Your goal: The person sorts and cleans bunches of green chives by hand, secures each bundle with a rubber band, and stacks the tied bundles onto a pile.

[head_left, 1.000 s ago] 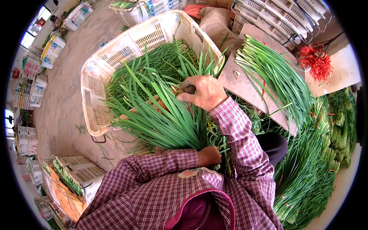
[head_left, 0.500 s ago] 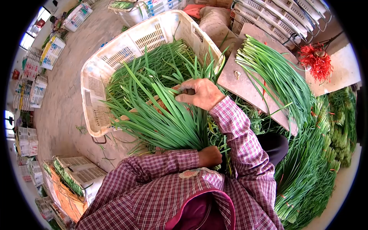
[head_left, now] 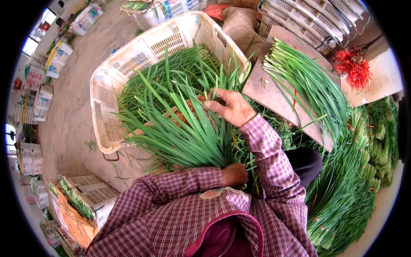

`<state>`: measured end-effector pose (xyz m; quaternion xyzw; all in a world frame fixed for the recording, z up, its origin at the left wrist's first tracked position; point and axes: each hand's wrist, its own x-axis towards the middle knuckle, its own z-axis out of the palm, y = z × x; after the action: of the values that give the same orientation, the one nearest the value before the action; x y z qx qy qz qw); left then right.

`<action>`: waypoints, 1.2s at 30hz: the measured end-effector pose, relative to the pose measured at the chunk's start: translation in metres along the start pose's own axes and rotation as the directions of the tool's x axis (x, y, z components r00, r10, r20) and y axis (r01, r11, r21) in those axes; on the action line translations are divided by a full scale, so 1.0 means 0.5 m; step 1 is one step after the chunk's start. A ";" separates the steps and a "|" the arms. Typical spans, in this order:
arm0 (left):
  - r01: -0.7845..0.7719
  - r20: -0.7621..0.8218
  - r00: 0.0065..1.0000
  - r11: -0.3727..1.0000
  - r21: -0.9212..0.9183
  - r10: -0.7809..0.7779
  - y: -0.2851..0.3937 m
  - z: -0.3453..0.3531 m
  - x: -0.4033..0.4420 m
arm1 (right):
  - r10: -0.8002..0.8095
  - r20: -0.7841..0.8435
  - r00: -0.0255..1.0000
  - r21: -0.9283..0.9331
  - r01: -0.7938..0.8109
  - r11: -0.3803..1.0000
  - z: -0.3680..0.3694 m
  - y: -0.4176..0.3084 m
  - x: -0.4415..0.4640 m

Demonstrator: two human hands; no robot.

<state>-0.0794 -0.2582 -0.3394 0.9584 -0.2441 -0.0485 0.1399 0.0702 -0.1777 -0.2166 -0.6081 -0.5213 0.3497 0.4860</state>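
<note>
My left hand [head_left: 234, 174] is wrapped round the lower end of a bunch of long green leaves [head_left: 199, 143], which fan up and to the left over the near rim of a white crate [head_left: 102, 96]. Its fingers are mostly hidden behind the wrist and stems. Above it, my right hand [head_left: 231, 107] pinches a green leaf between thumb and forefinger at the bunch's upper right. More green leaves [head_left: 145, 94] lie loose inside the crate. To the right, a sorted bundle [head_left: 308, 81] rests on a tilted board [head_left: 261, 85].
Tied green bundles [head_left: 342, 201] are heaped at the right. Red ties [head_left: 353, 70] hang at the upper right, near stacked white crates [head_left: 304, 21]. Other filled crates [head_left: 96, 195] stand on the floor at the left. A brown sack [head_left: 242, 25] lies behind the large crate.
My right hand has shifted slightly right, and a leaf now shows in its pinch. Some leaf tips have spread upward. My left hand has stayed in place.
</note>
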 end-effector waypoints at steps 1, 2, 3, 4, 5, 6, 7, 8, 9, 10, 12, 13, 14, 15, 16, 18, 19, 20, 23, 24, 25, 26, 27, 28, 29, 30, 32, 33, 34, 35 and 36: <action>0.003 0.002 1.000 1.000 -0.015 -0.003 0.000 -0.001 0.000 | -0.001 0.002 1.000 -0.001 0.001 1.000 0.004 0.000 -0.006; 0.006 0.000 1.000 1.000 -0.015 -0.006 0.000 -0.001 0.000 | -0.035 -0.071 0.997 -0.078 0.029 0.997 0.009 -0.002 -0.011; 0.008 -0.013 1.000 0.999 -0.038 -0.009 0.000 -0.002 -0.001 | -0.075 -0.138 0.988 -0.155 0.053 0.986 0.013 -0.004 -0.015; 0.012 -0.025 1.000 0.998 -0.060 -0.014 0.000 -0.002 -0.001 | -0.118 -0.193 0.974 -0.259 0.066 0.964 0.019 0.001 -0.017; 0.019 -0.028 0.999 0.998 -0.060 -0.021 0.000 -0.002 -0.002 | -0.121 -0.186 0.975 -0.258 0.070 0.964 0.024 0.009 -0.019; -0.001 -0.047 0.999 0.997 -0.074 -0.002 -0.001 -0.006 -0.002 | -0.066 -0.249 0.966 -0.193 0.017 0.981 0.029 0.015 -0.019; -0.022 -0.067 0.998 0.996 -0.084 0.016 -0.004 -0.010 -0.003 | -0.010 -0.308 0.951 -0.125 -0.030 0.992 0.032 0.018 -0.016; -0.013 -0.070 0.998 0.997 -0.079 0.007 -0.006 -0.001 -0.002 | -0.017 -0.376 0.927 -0.004 0.017 1.000 0.035 0.020 -0.008; -0.023 -0.052 0.998 0.997 -0.069 0.020 -0.005 0.017 0.004 | 0.097 -0.358 0.929 0.192 -0.028 0.981 0.020 0.003 0.003; -0.034 -0.032 0.999 0.998 -0.061 0.032 -0.002 0.020 0.004 | 0.073 -0.428 0.901 0.229 0.029 0.973 0.004 -0.012 0.019; -0.019 -0.070 0.997 0.999 -0.030 0.016 0.001 0.019 0.000 | 0.033 -0.521 0.853 0.251 0.117 0.961 -0.022 -0.039 0.035; -0.012 -0.108 0.994 1.000 -0.001 0.012 0.000 0.017 0.000 | 0.009 -0.543 0.839 0.238 0.144 0.961 -0.036 -0.051 0.038; -0.007 -0.167 0.986 1.000 -0.002 0.007 0.000 0.030 -0.001 | 0.021 -0.507 0.862 0.089 0.028 0.996 -0.058 -0.059 0.029; -0.001 -0.173 0.985 1.000 0.001 0.001 -0.002 0.026 0.000 | 0.020 -0.442 0.897 -0.161 -0.102 0.982 -0.085 -0.070 0.011; -0.008 -0.147 0.989 1.000 -0.005 0.007 -0.003 0.020 0.000 | -0.098 -0.365 0.926 -0.391 -0.057 0.919 -0.114 -0.023 0.001; -0.014 -0.124 0.992 1.000 -0.014 0.012 0.001 0.017 0.000 | -0.171 -0.282 0.944 -0.734 -0.097 0.673 -0.120 -0.009 -0.028; -0.002 -0.069 0.998 1.000 -0.008 0.002 0.002 0.018 0.002 | -0.173 -0.281 0.944 -0.736 -0.096 0.670 -0.114 -0.039 -0.035; 0.009 -0.015 1.000 1.000 -0.001 -0.009 0.001 0.018 0.005 | -0.158 -0.316 0.936 -0.671 -0.102 0.734 -0.103 -0.069 -0.035; -0.035 -0.281 0.958 0.996 0.076 0.055 -0.003 0.042 -0.002 | -0.322 -0.298 0.899 -0.442 0.168 0.881 -0.045 -0.107 -0.006; -0.031 -0.282 0.958 0.996 0.079 0.052 -0.004 0.049 -0.003 | -0.293 -0.240 0.926 -0.407 0.178 0.896 -0.022 -0.122 0.006; -0.044 -0.343 0.937 0.997 0.070 0.066 -0.005 0.056 -0.001 | -0.265 -0.181 0.947 -0.372 0.184 0.910 -0.002 -0.137 0.016; -0.058 -0.404 0.912 0.996 0.062 0.079 -0.007 0.062 0.000 | -0.226 -0.151 0.962 -0.408 0.147 0.901 0.015 -0.136 0.030; -0.052 -0.406 0.911 0.997 0.065 0.074 -0.009 0.070 0.000 | -0.186 -0.122 0.975 -0.444 0.114 0.889 0.030 -0.129 0.044; -0.064 -0.352 0.933 0.997 0.034 0.072 -0.010 0.078 0.000 | -0.167 -0.070 0.983 -0.436 0.121 0.892 0.039 -0.125 0.052; -0.075 -0.298 0.952 0.997 0.001 0.072 -0.012 0.086 0.002 | -0.171 -0.063 0.983 -0.436 0.127 0.891 0.045 -0.118 0.057; -0.104 -0.452 0.885 0.993 0.047 0.114 -0.016 0.097 0.010 | -0.171 -0.066 0.983 -0.403 0.130 0.906 0.050 -0.112 0.061; -0.109 -0.472 0.873 0.993 0.052 0.121 -0.020 0.118 0.016 | -0.169 -0.098 0.981 -0.345 0.126 0.930 0.056 -0.108 0.063; -0.118 -0.490 0.862 0.992 0.054 0.129 -0.019 0.117 0.016 | -0.169 -0.093 0.981 -0.345 0.128 0.930 0.058 -0.106 0.062; -0.113 -0.493 0.861 0.992 0.054 0.125 -0.016 0.115 0.016 | -0.233 -0.192 0.953 -0.327 0.162 0.931 0.060 -0.100 0.062; -0.097 -0.396 0.911 0.993 0.062 0.113 -0.014 0.112 0.014 | -0.294 -0.287 0.912 -0.311 0.202 0.929 0.062 -0.092 0.065; -0.078 -0.295 0.951 0.994 0.071 0.095 -0.013 0.108 0.012 | -0.358 -0.358 0.862 -0.302 0.256 0.918 0.061 -0.072 0.075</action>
<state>-0.0800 -0.2689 -0.3929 0.9468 -0.2634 0.1098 0.1488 0.0393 -0.1349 -0.1876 -0.6310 -0.5384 0.0664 0.5546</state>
